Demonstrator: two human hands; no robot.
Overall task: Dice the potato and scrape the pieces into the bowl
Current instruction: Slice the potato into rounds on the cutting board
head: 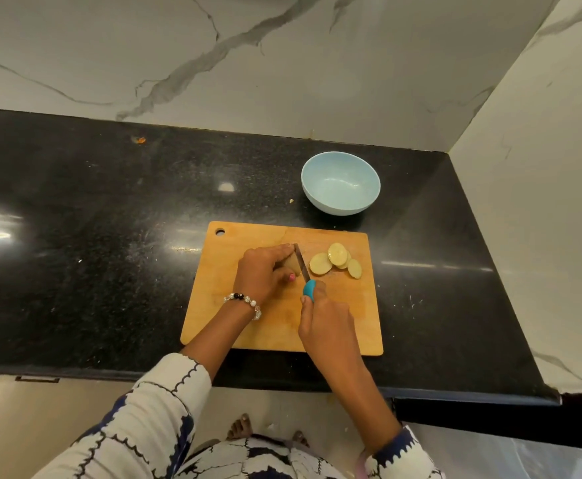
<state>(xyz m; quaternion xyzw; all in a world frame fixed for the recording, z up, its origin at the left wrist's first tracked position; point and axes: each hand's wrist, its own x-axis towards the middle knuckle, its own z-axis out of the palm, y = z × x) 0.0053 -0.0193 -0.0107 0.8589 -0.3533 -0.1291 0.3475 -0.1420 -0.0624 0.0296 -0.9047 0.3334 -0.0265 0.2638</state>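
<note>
Four rounds (336, 262) cut so far on my board (265, 326), mid-frame. Bowl (340, 183) above it holds nothing. Left hand (263, 271) clamps the potato (291, 264); right hand (324, 323) grasps the knife (303, 266), slicing. No dicing or scraping yet.

White sleeves (165, 402) with navy scalloped lines; beaded bracelet (244, 302) on left wrist.

Home kitchen: black granite counter (110, 209), marble-look wall (282, 63), wooden cutting board (248, 326), bowl (340, 183).
</note>
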